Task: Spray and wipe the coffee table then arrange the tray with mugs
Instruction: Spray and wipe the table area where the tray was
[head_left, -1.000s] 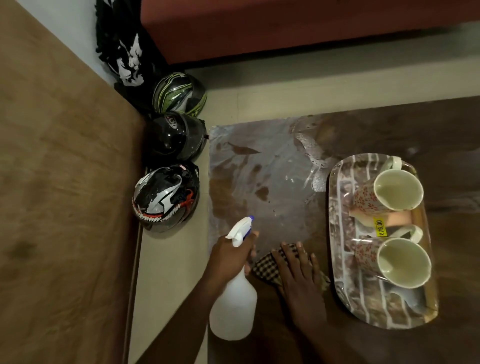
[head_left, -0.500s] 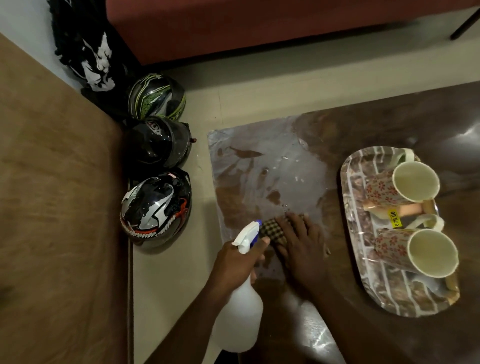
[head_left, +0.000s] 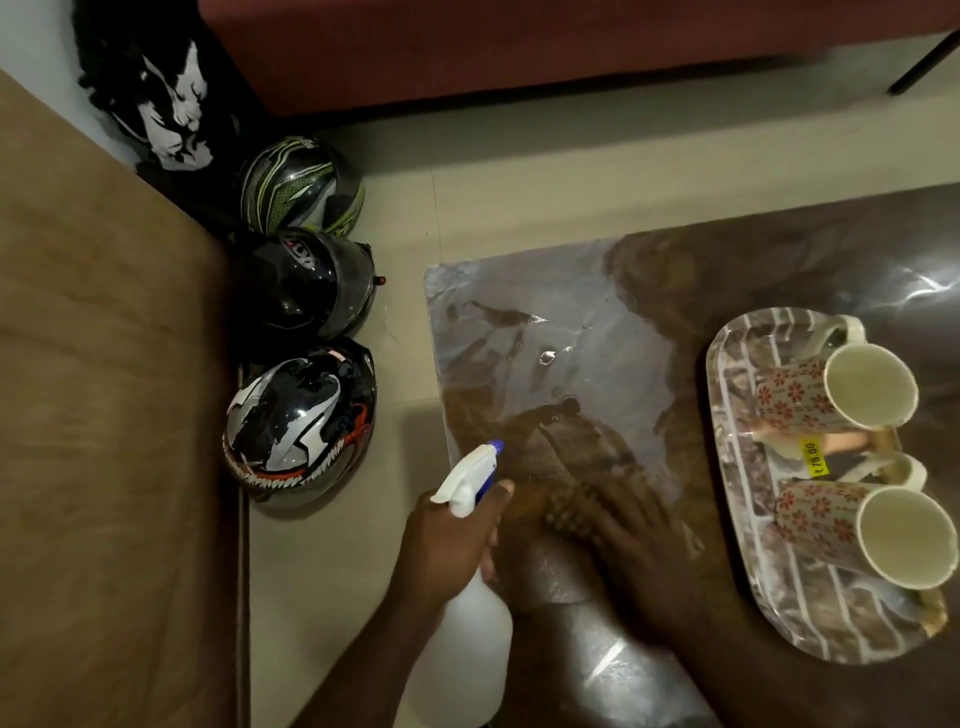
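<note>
My left hand (head_left: 449, 540) grips a white spray bottle (head_left: 462, 639) by its neck, nozzle pointing over the left edge of the dark, glossy coffee table (head_left: 561, 332). Beside it, my right hand (head_left: 636, 540) lies flat on a checked cloth (head_left: 569, 506), pressing it onto the wet tabletop near the front left. An oval patterned tray (head_left: 737, 525) sits on the table to the right. Two cream mugs with red flowers stand on it, one at the back (head_left: 852, 395) and one at the front (head_left: 883, 535).
Three motorcycle helmets stand in a row on the floor left of the table, the nearest white, black and red (head_left: 298, 426). A brown surface (head_left: 104, 415) fills the left. A red sofa base (head_left: 519, 47) runs along the back. Pale floor lies between.
My right hand has slid the cloth from the middle of the wet patch back toward the front edge. The left hand still holds the bottle in the same spot. The view has shifted slightly.
</note>
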